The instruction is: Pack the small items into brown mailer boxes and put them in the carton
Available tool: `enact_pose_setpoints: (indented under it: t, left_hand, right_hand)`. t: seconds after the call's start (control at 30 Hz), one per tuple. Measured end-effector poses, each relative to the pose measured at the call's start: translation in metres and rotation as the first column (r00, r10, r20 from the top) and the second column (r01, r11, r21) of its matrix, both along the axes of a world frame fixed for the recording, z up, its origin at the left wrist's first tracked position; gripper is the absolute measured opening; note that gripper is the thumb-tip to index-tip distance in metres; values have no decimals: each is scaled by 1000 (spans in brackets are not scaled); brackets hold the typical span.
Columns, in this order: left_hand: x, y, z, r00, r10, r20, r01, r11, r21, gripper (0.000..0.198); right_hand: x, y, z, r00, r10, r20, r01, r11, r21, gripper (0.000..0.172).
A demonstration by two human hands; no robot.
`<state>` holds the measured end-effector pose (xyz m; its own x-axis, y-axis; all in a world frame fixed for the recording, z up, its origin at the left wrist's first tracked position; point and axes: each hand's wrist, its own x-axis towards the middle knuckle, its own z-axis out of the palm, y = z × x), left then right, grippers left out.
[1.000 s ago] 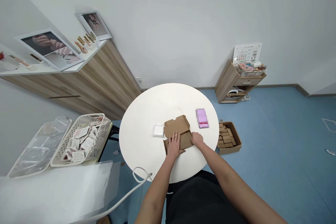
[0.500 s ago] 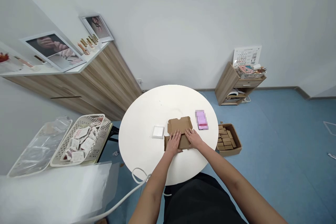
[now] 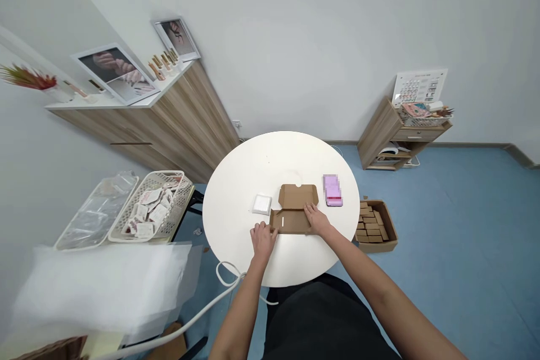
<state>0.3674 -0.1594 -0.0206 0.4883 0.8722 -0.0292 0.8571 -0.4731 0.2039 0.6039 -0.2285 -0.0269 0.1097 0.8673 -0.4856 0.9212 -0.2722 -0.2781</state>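
On the white round table lies a brown cardboard box (image 3: 297, 221), its lid (image 3: 297, 197) folded back away from me. A small white strip shows on its inside, near the left end. My left hand (image 3: 263, 238) is at the box's near left corner, fingers curled and thumb against the raised side flap. My right hand (image 3: 317, 219) rests over the right end of the box with fingers stretched out. Left of the box is a small white packet (image 3: 262, 204). A purple item (image 3: 333, 189), blurred by pixels, lies to the right of the lid.
The round table (image 3: 236, 180) has a white cable (image 3: 211, 305) at its near left edge. Baskets (image 3: 179, 202) with packets and plastic bags stand at left. On the floor at right, an open carton (image 3: 377, 247) holds several small brown boxes. Cabinets (image 3: 194, 107) line the wall.
My left hand has slid left off the middle of the box to its left end, uncovering the inside. My right hand stays at the right end. The view has shifted slightly.
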Motion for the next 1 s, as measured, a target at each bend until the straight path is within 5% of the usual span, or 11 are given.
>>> enact_pose_setpoints:
  t: [0.2, 0.4, 0.6, 0.8, 1.0]
  left_hand:
    - [30, -12, -4, 997, 36, -63, -40, 997, -65, 33]
    - [55, -9, -2, 992, -97, -86, 91, 993, -76, 33]
    - [50, -3, -4, 978, -167, -122, 159, 984, -75, 32]
    - [42, 21, 6, 997, -64, -50, 67, 996, 66, 23]
    - [48, 36, 6, 993, -82, -89, 82, 997, -5, 18]
  right_hand:
    - [0, -1, -1, 1000, -13, -19, 14, 1000, 19, 123]
    - [-1, 0, -2, 1000, -16, -15, 17, 1000, 24, 123]
    - [-1, 1, -6, 1000, -17, -15, 17, 999, 29, 122]
    - [-1, 1, -7, 999, -24, -25, 24, 999, 25, 123]
    - [-1, 2, -7, 999, -36, -23, 37, 999, 34, 124]
